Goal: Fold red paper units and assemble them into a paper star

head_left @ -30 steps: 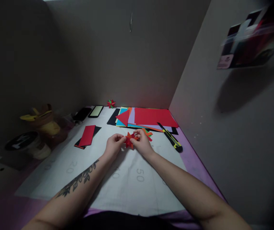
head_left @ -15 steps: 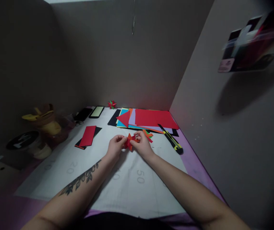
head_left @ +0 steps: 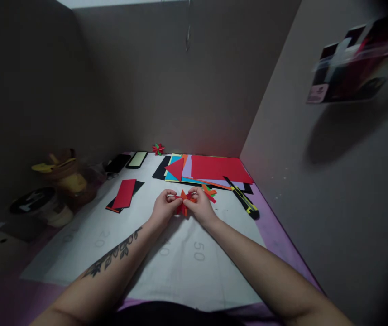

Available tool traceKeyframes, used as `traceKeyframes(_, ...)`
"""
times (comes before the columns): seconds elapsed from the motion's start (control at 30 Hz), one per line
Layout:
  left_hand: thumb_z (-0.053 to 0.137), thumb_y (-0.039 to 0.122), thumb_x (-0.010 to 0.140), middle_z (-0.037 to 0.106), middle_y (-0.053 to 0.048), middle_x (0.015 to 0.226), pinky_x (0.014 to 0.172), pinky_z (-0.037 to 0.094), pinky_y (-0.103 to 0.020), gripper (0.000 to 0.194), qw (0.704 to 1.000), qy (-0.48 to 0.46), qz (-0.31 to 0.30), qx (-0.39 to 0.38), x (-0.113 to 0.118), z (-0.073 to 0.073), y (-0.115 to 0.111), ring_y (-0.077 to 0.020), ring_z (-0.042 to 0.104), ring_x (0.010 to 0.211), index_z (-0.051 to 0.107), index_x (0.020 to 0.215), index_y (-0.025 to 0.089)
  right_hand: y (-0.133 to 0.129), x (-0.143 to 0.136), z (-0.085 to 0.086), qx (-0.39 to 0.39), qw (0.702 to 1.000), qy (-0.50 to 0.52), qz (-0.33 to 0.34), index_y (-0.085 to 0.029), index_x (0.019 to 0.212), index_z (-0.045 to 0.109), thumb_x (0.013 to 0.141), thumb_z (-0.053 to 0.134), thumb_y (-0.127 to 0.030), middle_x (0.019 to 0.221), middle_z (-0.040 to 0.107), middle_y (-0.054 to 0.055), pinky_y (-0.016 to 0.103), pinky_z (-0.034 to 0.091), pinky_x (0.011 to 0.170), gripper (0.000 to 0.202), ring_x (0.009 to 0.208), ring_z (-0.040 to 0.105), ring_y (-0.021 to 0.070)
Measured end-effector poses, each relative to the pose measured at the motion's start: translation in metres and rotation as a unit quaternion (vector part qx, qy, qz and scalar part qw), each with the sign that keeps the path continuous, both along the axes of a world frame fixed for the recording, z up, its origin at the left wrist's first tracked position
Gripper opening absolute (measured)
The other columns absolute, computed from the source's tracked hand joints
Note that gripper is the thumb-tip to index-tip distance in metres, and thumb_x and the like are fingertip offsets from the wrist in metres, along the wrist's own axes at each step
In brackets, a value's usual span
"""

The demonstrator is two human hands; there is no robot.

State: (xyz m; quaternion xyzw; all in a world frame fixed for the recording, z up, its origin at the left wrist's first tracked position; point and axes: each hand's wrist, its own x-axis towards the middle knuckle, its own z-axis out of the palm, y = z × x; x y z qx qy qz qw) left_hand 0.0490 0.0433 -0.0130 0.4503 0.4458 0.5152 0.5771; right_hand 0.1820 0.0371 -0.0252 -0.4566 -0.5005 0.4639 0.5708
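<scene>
A small red and orange folded paper star [head_left: 183,208] is held just above the white sheet [head_left: 210,280] in front of me. My left hand [head_left: 165,207] pinches its left points between thumb and fingers. On the other side, my right hand [head_left: 200,203] grips the right points, the thumb lying near the star's middle. The fingers cover part of the star. Right behind my right hand lie red, orange and green paper pieces [head_left: 210,194].
Coloured paper sheets [head_left: 219,167] lie at the back, with a utility knife [head_left: 243,199] at right. Red and black paper strips [head_left: 125,194] sit left. Farther back are a phone [head_left: 137,159] and a red-green paper star [head_left: 158,149]. A pot of tools [head_left: 61,174] stands far left.
Both hands keep hold of the star. My left thumb and fingers have shifted slightly on its left side, and the star has turned a little.
</scene>
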Motion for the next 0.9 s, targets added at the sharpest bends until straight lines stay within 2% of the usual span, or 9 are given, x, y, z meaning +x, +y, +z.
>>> traceKeyframes(0.27, 0.077, 0.033, 0.055, 0.053, 0.007, 0.049, 0.041, 0.037, -0.018, 0.042, 1.000, -0.017, 0.022, -0.003, 0.000, 0.000, 0.000, -0.0094, 0.052, 0.041, 0.048, 0.081, 0.018, 0.004, -0.002, -0.005, -0.016, 0.998, 0.055, 0.027, -0.023, 0.096, 0.040, 0.062, 0.062, -0.023, 0.060, 0.055, -0.009, 0.020, 0.042, 0.043, 0.041, 0.044, 0.051, 0.0100)
traceKeyframes(0.57, 0.075, 0.031, 0.058, 0.053, 0.007, 0.049, 0.042, 0.038, -0.019, 0.037, 1.000, 0.009, 0.012, 0.007, 0.000, 0.000, 0.001, -0.0098, 0.051, 0.041, 0.048, 0.078, 0.018, 0.000, -0.002, 0.000, -0.012, 0.999, 0.046, 0.019, -0.021, 0.096, 0.042, 0.063, 0.062, -0.024, 0.063, 0.053, -0.008, 0.020, 0.042, 0.046, 0.039, 0.047, 0.051, 0.0089)
traceKeyframes(0.7, 0.072, 0.033, 0.062, 0.053, 0.006, 0.051, 0.043, 0.040, -0.021, 0.035, 0.999, 0.031, -0.011, 0.022, -0.001, 0.001, 0.000, -0.0107, 0.052, 0.043, 0.048, 0.082, 0.018, 0.001, 0.000, -0.002, -0.006, 1.000, 0.026, 0.008, -0.021, 0.096, 0.043, 0.066, 0.060, -0.024, 0.064, 0.050, -0.008, 0.020, 0.041, 0.047, 0.035, 0.048, 0.049, 0.0083)
traceKeyframes(0.8, 0.067, 0.031, 0.068, 0.061, 0.000, 0.068, 0.052, 0.046, -0.024, 0.032, 0.992, 0.095, -0.011, 0.086, -0.005, 0.003, -0.001, -0.0138, 0.059, 0.057, 0.051, 0.092, 0.018, 0.002, 0.001, -0.004, 0.001, 1.000, 0.003, -0.015, -0.022, 0.095, 0.044, 0.066, 0.059, -0.023, 0.068, 0.050, -0.007, 0.019, 0.040, 0.046, 0.033, 0.048, 0.049, 0.0081)
traceKeyframes(0.9, 0.063, 0.026, 0.072, 0.062, -0.007, 0.100, 0.070, 0.048, -0.028, 0.025, 0.950, 0.227, 0.001, 0.216, -0.012, 0.008, -0.001, -0.0186, 0.060, 0.089, 0.058, 0.096, 0.020, 0.004, 0.003, -0.004, 0.009, 0.999, -0.014, -0.037, -0.023, 0.094, 0.044, 0.066, 0.059, -0.024, 0.069, 0.050, -0.006, 0.020, 0.041, 0.046, 0.032, 0.050, 0.050, 0.0086)
